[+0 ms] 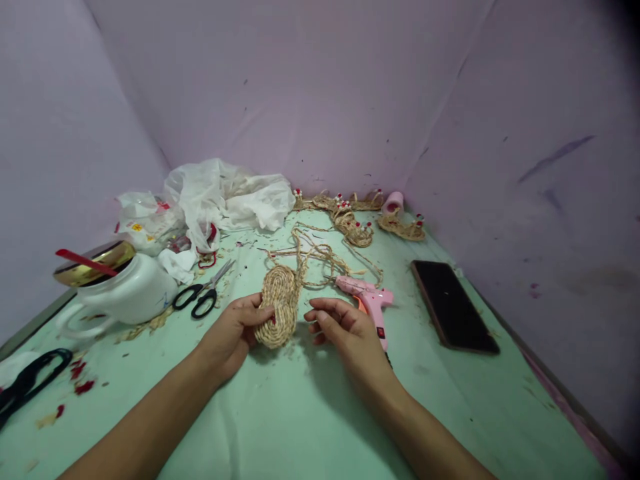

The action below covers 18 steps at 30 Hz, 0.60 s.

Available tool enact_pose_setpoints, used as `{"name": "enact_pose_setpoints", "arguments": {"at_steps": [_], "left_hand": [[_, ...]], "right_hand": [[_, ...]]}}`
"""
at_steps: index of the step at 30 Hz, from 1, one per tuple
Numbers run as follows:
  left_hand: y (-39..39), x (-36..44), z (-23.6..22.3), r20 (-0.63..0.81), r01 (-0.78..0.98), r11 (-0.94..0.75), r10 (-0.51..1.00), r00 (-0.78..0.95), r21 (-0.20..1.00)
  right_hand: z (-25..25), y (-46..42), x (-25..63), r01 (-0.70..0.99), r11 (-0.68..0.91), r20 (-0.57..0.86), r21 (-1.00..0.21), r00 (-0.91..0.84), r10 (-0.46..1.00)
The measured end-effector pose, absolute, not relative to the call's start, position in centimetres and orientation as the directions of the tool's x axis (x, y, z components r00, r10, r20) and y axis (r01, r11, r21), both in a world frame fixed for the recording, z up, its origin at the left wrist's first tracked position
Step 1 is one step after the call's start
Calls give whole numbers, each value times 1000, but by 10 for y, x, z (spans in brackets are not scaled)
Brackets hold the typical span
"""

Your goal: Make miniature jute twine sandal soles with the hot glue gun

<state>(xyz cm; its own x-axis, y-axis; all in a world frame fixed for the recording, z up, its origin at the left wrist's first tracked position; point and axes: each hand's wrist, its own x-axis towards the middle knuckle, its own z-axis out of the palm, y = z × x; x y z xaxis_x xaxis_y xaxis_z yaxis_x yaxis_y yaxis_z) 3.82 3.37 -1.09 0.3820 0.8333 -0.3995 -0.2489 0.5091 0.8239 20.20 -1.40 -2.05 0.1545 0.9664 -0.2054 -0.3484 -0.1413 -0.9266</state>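
Observation:
My left hand [234, 335] grips a small braided straw sole [279, 307], shaped like a slipper, with the thumb across its face and a red spot by the thumb. From the sole's upper right side a straw braid [320, 253] runs to a loose tangle on the table. My right hand [345, 327] hovers just right of the sole, fingers loosely curled and apart, with nothing visible in them. Behind that hand lies a pink glue gun [367, 297], its handle partly covered.
Black-handled scissors [203, 293] lie left of the sole, near a tipped white mug [133, 290]. A phone [453, 307] rests at right. Along the back are plastic bags [225, 193] and several small straw slippers [350, 223]. Another black handle [33, 380] shows at far left.

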Motion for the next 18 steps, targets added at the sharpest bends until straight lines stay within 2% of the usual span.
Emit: {"name": "enact_pose_setpoints", "arguments": {"at_steps": [6,14,18], "left_hand": [[37,40,-8,-473,-250,559,817,331,791],[30,46,-11,-409,-190,507,824,392,840],[29,46,-12,-405,-175,499,826,393,849]], "right_hand": [[-20,-13,203,-332,-187,-237,-925,118,964],[-23,-17,194,-118,-213,-220,-970,45,974],[-26,-17,191,-105,-198,-203,-975,46,978]]}}
